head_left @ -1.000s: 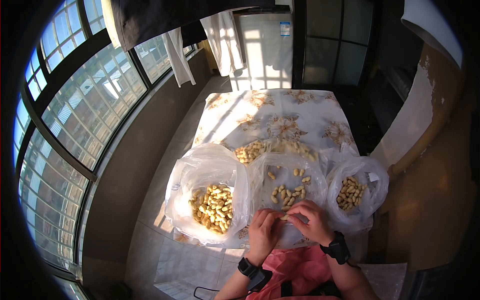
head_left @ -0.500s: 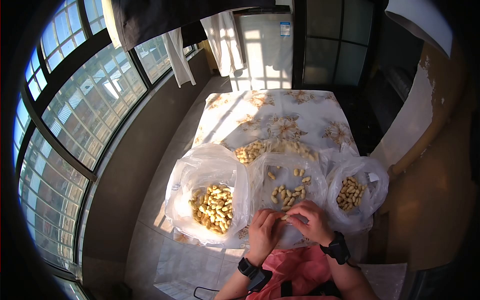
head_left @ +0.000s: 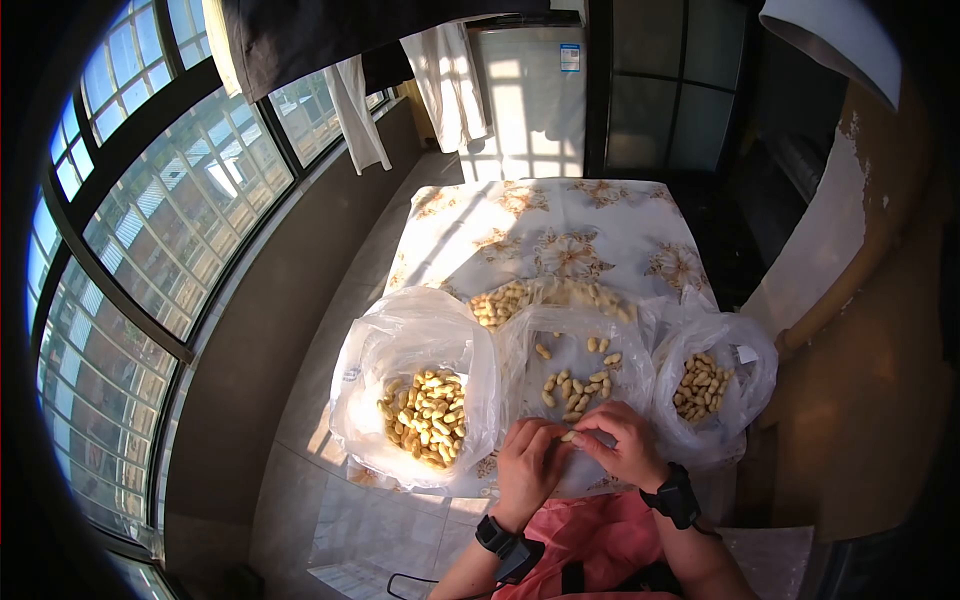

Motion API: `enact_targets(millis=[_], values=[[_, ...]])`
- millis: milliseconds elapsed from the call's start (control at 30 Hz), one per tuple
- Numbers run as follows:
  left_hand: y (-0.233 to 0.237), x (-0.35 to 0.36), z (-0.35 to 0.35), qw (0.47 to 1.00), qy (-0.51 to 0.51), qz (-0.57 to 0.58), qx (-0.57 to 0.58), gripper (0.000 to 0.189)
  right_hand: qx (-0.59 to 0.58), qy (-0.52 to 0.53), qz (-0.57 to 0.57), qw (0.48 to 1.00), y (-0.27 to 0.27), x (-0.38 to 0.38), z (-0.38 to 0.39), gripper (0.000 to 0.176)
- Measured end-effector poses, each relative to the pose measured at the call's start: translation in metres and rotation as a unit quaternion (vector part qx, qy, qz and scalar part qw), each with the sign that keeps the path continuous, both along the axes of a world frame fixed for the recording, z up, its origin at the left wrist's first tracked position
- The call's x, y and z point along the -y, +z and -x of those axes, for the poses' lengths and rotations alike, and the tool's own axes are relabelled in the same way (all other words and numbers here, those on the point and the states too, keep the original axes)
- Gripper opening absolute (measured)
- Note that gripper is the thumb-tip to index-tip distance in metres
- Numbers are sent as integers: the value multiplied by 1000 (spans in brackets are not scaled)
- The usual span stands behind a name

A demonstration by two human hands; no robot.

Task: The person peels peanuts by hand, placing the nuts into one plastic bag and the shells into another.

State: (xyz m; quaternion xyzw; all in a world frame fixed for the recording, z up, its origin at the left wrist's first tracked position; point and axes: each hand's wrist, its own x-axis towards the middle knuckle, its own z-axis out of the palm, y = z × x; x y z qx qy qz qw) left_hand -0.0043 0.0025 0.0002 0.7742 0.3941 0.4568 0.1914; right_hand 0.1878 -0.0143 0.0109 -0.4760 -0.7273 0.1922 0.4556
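Note:
Between the fingertips of my left hand (head_left: 530, 465) and my right hand (head_left: 622, 445) is one peanut (head_left: 568, 437), pinched from both sides. Just beyond them, loose peanuts (head_left: 573, 388) lie in the middle plastic bag (head_left: 520, 345). To the left an open plastic bag (head_left: 356, 345) holds a large heap of peanuts (head_left: 428, 415). A smaller open bag (head_left: 755, 365) on the right contains another pile of peanuts (head_left: 700, 388). Both hands are over the near edge of the table.
The table has a flowered cloth (head_left: 565, 250). More peanuts (head_left: 497, 303) sit behind the middle bag. Barred windows (head_left: 190, 200) line the left side, and a white fridge (head_left: 530, 100) stands beyond the table. A wall (head_left: 860, 330) is on the right.

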Motion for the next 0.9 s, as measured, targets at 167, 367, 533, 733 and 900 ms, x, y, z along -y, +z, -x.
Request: enact_targets(millis=[167, 367, 533, 733, 900], values=[[0, 0, 0, 1000, -2, -2, 0, 26, 5, -1, -10, 1000, 2, 0, 0, 18], [-1, 0, 0, 1000, -2, -2, 0, 23, 10, 5, -14, 1000, 5, 0, 0, 17], [-2, -1, 0, 1000, -2, -3, 0, 21, 13, 6, -11, 1000, 3, 0, -1, 17], [-1, 0, 0, 1000, -4, -5, -3, 22, 10, 6, -11, 1000, 4, 0, 0, 17], [0, 0, 0, 1000, -3, -3, -3, 21, 6, 9, -13, 1000, 3, 0, 0, 16]])
